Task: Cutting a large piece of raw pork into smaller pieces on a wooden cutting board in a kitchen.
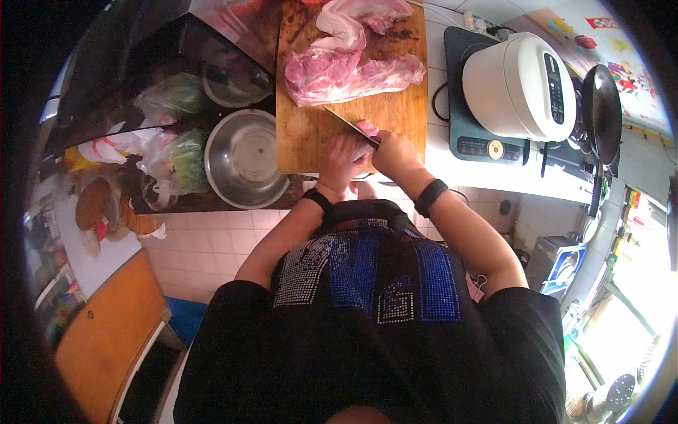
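Note:
A wooden cutting board (304,124) lies before me. My right hand (398,155) grips a kitchen knife (349,124), whose blade points up and left across the board. Under and beside the blade is a small piece of raw meat (364,152), near the board's front edge. My left hand (339,161) presses on the left side of that piece, its fingertips partly hidden. Farther back rests a large slab of raw meat (349,77), apart from the knife tip. Behind it, a pale curved strip of meat with skin (341,24) reaches the top of the view.
Left of the board stands a steel basin (249,159), beside plastic bags of green vegetables (188,161). On the right, a white rice cooker (508,87) sits on an induction cooktop (466,147). A dark frying pan (602,114) stands upright beyond it. An orange-brown panel (106,318) is at lower left.

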The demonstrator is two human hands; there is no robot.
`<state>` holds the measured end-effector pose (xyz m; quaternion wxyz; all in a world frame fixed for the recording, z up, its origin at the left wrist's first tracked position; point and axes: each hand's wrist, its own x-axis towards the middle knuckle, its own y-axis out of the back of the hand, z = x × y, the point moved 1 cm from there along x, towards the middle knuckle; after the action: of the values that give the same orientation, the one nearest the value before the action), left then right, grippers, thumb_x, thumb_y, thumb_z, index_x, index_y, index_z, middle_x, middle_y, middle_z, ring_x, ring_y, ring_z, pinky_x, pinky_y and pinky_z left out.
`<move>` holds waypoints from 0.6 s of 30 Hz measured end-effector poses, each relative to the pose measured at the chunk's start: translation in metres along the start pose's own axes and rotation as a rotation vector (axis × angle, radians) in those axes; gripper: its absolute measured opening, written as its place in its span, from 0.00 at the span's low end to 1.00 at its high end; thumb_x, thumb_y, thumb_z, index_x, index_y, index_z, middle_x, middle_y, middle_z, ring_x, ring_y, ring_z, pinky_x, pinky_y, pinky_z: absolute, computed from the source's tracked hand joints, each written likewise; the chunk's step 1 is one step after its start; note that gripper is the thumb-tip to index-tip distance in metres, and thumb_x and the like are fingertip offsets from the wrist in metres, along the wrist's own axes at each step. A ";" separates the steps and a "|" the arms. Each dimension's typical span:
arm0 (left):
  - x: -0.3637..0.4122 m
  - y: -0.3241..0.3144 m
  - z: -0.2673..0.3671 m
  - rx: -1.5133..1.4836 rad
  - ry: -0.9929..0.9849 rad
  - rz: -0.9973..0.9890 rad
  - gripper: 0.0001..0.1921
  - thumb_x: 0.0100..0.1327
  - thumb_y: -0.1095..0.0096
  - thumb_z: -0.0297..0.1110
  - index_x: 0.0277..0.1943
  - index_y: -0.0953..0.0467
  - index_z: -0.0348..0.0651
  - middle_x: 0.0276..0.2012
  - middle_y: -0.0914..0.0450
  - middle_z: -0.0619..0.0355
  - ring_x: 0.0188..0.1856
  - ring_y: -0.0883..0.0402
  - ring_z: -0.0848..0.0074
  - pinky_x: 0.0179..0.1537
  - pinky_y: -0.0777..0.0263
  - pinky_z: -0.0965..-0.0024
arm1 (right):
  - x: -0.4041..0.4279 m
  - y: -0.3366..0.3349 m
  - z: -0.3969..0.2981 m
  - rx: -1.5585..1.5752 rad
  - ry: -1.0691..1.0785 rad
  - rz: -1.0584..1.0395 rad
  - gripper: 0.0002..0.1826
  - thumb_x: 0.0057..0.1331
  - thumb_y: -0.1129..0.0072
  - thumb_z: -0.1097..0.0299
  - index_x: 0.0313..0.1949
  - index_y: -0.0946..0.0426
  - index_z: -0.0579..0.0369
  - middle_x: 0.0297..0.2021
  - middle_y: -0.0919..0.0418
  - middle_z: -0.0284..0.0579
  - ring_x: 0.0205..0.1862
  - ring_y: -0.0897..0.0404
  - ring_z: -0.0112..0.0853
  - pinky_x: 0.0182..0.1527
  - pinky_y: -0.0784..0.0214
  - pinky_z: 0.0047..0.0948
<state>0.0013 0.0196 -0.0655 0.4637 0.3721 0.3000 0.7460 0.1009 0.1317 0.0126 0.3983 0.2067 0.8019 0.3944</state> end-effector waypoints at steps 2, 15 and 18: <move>-0.006 0.002 -0.011 -0.046 0.111 0.024 0.21 0.53 0.33 0.36 0.49 0.29 0.39 0.42 0.25 0.48 0.48 0.27 0.54 0.49 0.31 0.57 | -0.007 0.001 0.007 -0.073 0.052 0.004 0.08 0.58 0.48 0.67 0.35 0.23 0.51 0.27 0.20 0.59 0.33 0.19 0.53 0.37 0.26 0.48; 0.060 0.059 -0.001 0.213 0.101 0.149 0.26 0.51 0.30 0.35 0.53 0.30 0.42 0.54 0.30 0.50 0.56 0.31 0.58 0.58 0.38 0.55 | -0.069 0.047 0.086 0.210 0.007 0.356 0.05 0.57 0.44 0.69 0.31 0.23 0.56 0.24 0.23 0.59 0.30 0.21 0.55 0.33 0.28 0.47; 0.059 0.037 0.012 -0.006 -0.212 -0.174 0.24 0.49 0.33 0.29 0.52 0.28 0.42 0.52 0.27 0.51 0.54 0.28 0.59 0.57 0.34 0.59 | -0.075 0.040 0.089 0.203 -0.032 0.331 0.05 0.57 0.44 0.70 0.31 0.23 0.56 0.24 0.22 0.59 0.30 0.21 0.54 0.33 0.28 0.46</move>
<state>-0.0236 0.0603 -0.0130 0.5571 0.4199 0.2781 0.6603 0.2174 0.1488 0.0471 0.3180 0.3811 0.7861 0.3683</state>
